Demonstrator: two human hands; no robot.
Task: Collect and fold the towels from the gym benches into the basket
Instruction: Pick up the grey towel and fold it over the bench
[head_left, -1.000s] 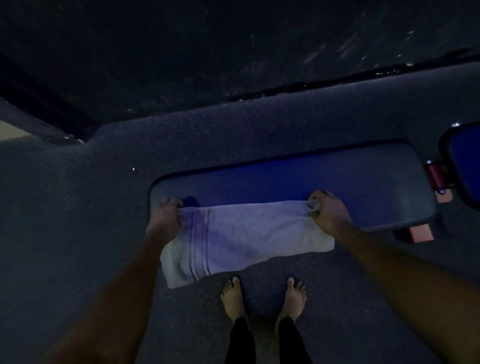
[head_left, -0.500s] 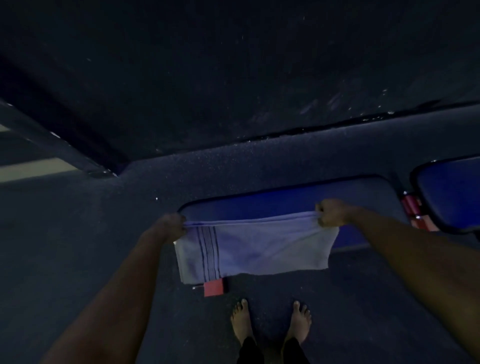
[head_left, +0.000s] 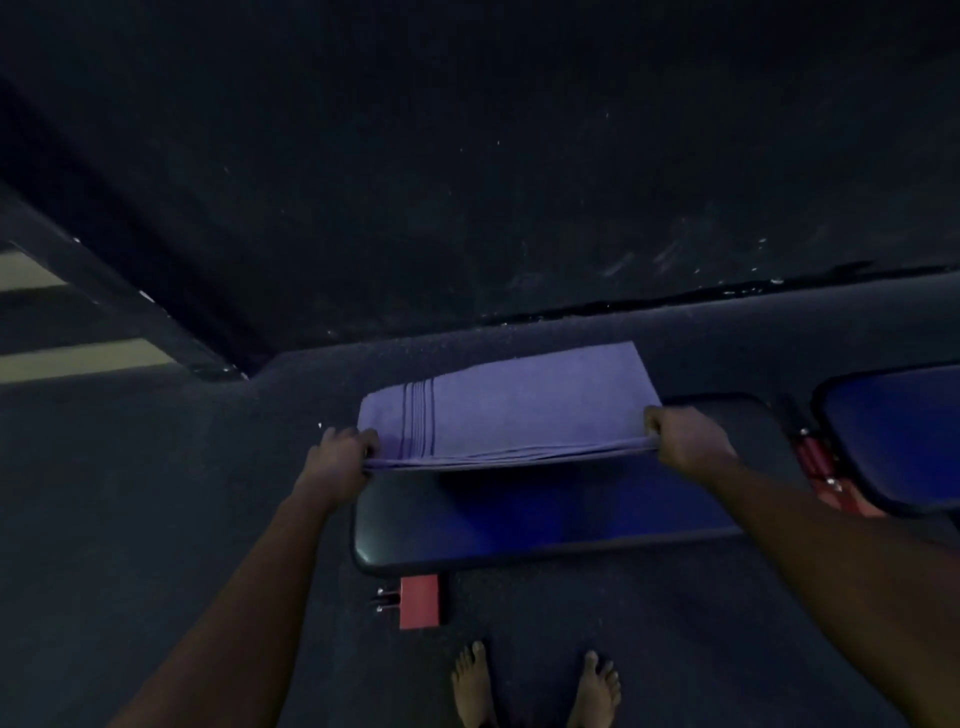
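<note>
A pale towel (head_left: 514, 410) with dark stripes near its left end is stretched out flat in the air above the far side of a dark blue gym bench pad (head_left: 545, 514). My left hand (head_left: 340, 460) grips the towel's near left corner. My right hand (head_left: 685, 439) grips its near right corner. The near edge shows several folded layers between my hands. The far half of the towel flies out away from me, over the floor beyond the bench. No basket is in view.
A second blue pad (head_left: 898, 436) lies at the right edge, joined by a red frame piece (head_left: 821, 467). A red bench foot (head_left: 418, 603) sticks out under the near edge. My bare feet (head_left: 535, 686) stand on dark carpet. A dark wall rises behind.
The towel hung down from my hands in front of the bench before; now it is flipped up and outward, spread flat over the far side. Both hands have risen and stayed gripped.
</note>
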